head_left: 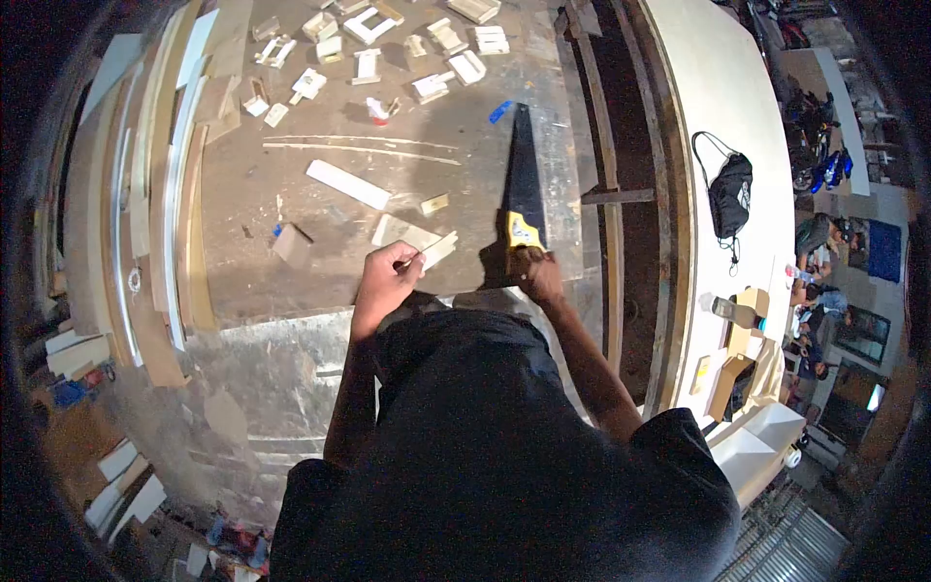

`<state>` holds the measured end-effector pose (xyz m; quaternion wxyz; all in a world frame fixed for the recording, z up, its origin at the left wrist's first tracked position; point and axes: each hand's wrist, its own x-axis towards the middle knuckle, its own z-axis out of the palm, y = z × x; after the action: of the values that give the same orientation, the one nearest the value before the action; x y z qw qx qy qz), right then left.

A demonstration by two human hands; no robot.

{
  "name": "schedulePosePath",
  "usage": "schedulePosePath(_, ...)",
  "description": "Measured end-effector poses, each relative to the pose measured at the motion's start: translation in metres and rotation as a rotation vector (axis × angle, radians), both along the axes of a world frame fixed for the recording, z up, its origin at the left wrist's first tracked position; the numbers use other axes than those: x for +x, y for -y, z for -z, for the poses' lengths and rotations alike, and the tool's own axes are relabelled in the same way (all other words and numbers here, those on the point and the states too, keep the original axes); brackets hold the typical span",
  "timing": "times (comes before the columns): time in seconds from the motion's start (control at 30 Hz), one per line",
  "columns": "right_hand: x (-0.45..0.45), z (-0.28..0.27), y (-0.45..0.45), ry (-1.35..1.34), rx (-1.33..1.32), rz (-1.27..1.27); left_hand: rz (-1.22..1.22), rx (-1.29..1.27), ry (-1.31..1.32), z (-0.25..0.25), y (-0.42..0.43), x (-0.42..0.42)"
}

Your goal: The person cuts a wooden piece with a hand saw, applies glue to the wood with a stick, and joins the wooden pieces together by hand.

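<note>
A hand saw (523,179) with a dark blade and yellow handle is held in my right hand (534,273), whose fingers are wrapped round the handle; the blade points away from me. My left hand (389,279) pinches a thin pale wood piece (440,249) between thumb and fingers. Under and beside that piece lies a flat light board (401,231). A small wood block (434,204) and a white strip (348,184) rest on the brown work table (291,218) just beyond my left hand.
Several small wooden assemblies (367,66) are scattered at the table's far side. Long boards (145,165) line the left. To the right, a gap with beams separates a pale surface (679,58) holding a black drawstring bag (730,197) and cardboard boxes (729,388). People (818,233) are far right.
</note>
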<state>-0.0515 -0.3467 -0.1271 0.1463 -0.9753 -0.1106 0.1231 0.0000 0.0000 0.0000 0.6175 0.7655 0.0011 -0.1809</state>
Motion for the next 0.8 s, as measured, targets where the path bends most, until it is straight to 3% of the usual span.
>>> schedulePosePath(0.03, 0.004, 0.005, -0.008, 0.140, -0.013, -0.084, -0.035, 0.025, 0.033, -0.001, 0.001, 0.002)
schedulePosePath(0.07, 0.007, 0.012, -0.019, 0.226, 0.133, -0.054, -0.071, 0.051, 0.062, -0.002, -0.001, 0.003)
schedulePosePath(0.1, -0.020, 0.016, 0.023, 0.195, 0.221, -0.042, -0.068, 0.139, 0.031, -0.014, 0.059, -0.017)
schedulePosePath(0.17, -0.012, -0.005, 0.040, 0.087, 0.352, 0.252, 0.003, 0.310, 0.196, -0.004, 0.088, 0.002)
schedulePosePath(0.2, -0.013, -0.033, 0.086, 0.164, 0.500, 0.362, 0.058, 0.292, 0.169, -0.006, 0.132, 0.009)
schedulePosePath(0.23, -0.014, -0.051, 0.097, 0.243, 0.694, 0.366, 0.065, 0.296, 0.160, -0.006, 0.148, 0.013)
schedulePosePath(0.3, -0.015, -0.077, 0.125, 0.333, 0.814, 0.454, 0.164, 0.390, 0.190, -0.002, 0.185, 0.028)
schedulePosePath(0.33, -0.016, -0.080, 0.139, 0.339, 0.812, 0.456, 0.222, 0.361, 0.226, 0.008, 0.203, 0.039)
schedulePosePath(0.4, -0.019, -0.084, 0.162, 0.329, 0.942, 0.692, 0.314, 0.299, 0.345, 0.044, 0.241, 0.057)
schedulePosePath(0.43, -0.016, -0.101, 0.162, 0.402, 1.143, 0.636, 0.349, 0.297, 0.332, 0.058, 0.262, 0.064)
schedulePosePath(0.5, -0.011, -0.074, 0.187, 0.568, 0.885, 0.615, 0.467, 0.364, 0.459, 0.098, 0.302, 0.078)
schedulePosePath(0.53, -0.011, -0.079, 0.188, 0.445, 0.959, 0.787, 0.510, 0.478, 0.368, 0.098, 0.324, 0.083)
schedulePosePath(0.57, -0.008, -0.083, 0.190, 0.448, 0.946, 0.800, 0.530, 0.511, 0.368, 0.097, 0.339, 0.086)
schedulePosePath(0.63, 0.006, -0.105, 0.193, 0.277, 0.836, 0.992, 0.525, 0.446, 0.382, 0.126, 0.362, 0.086)
schedulePosePath(0.77, 0.002, 0.002, 0.250, 0.326, 0.579, 0.985, 0.472, 0.445, 0.471, 0.149, 0.378, 0.074)
schedulePosePath(0.8, 0.008, -0.015, 0.242, 0.156, 0.786, 1.067, 0.425, 0.455, 0.492, 0.147, 0.378, 0.072)
